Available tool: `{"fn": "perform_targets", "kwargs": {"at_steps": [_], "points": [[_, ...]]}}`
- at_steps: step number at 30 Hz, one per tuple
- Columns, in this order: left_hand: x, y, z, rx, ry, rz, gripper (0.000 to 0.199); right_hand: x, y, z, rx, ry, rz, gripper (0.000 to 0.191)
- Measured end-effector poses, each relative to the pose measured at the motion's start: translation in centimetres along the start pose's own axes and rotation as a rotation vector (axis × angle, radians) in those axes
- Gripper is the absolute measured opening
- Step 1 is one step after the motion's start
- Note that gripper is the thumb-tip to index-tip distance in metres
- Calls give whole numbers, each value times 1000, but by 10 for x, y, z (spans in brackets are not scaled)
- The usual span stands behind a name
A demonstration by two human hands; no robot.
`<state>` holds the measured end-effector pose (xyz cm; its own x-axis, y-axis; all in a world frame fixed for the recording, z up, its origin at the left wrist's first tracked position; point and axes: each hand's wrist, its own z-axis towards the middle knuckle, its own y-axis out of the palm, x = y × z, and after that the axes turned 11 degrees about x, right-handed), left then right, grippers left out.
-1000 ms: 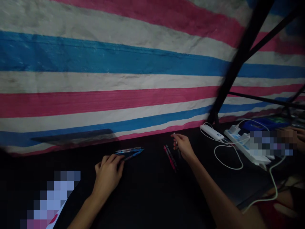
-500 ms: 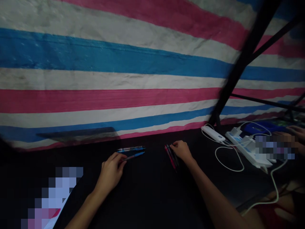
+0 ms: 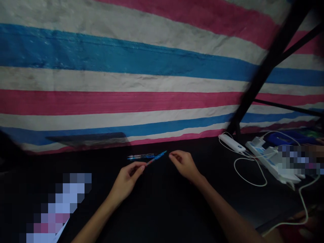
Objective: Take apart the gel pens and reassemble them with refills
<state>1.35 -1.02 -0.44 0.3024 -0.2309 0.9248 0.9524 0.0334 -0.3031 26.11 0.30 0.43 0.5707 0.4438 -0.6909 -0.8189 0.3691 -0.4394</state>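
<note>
My left hand (image 3: 129, 179) pinches a slim blue pen (image 3: 158, 156) near its lower end. The pen slants up to the right, its blue end raised toward my right hand (image 3: 186, 165). The fingers of my right hand are curled, thumb against fingertips, just right of the pen's end and apart from it; nothing shows between them. Behind my left hand, a few clear and blue pens (image 3: 140, 157) lie side by side on the black tabletop (image 3: 157, 209). The red and dark pens seen earlier do not show; my right hand covers about that spot.
A white power strip (image 3: 273, 165) with plugs, a small white device (image 3: 231, 143) and looped white cables (image 3: 249, 184) lie at right. A blue item (image 3: 283, 137) sits behind them. A dark metal post (image 3: 263, 74) stands before the striped sheet (image 3: 126, 101). A blurred-out light patch lies lower left.
My left hand has lifted the blue pen and moved it right and up. My right hand has shifted slightly left, toward the pen's end. The view has turned a little left.
</note>
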Motion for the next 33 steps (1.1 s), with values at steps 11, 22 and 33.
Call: {"fn": "perform_targets", "kwargs": {"at_steps": [11, 22, 33], "points": [[20, 18, -14, -286, -30, -193, 18, -35, 26, -31, -162, -143, 226, 19], [17, 20, -14, -84, -175, -351, 16, -32, 26, -32, -259, -113, 292, 38], [8, -5, -1, 117, -149, -262, 23, -27, 23, -22, -185, 229, 391, 20]]}}
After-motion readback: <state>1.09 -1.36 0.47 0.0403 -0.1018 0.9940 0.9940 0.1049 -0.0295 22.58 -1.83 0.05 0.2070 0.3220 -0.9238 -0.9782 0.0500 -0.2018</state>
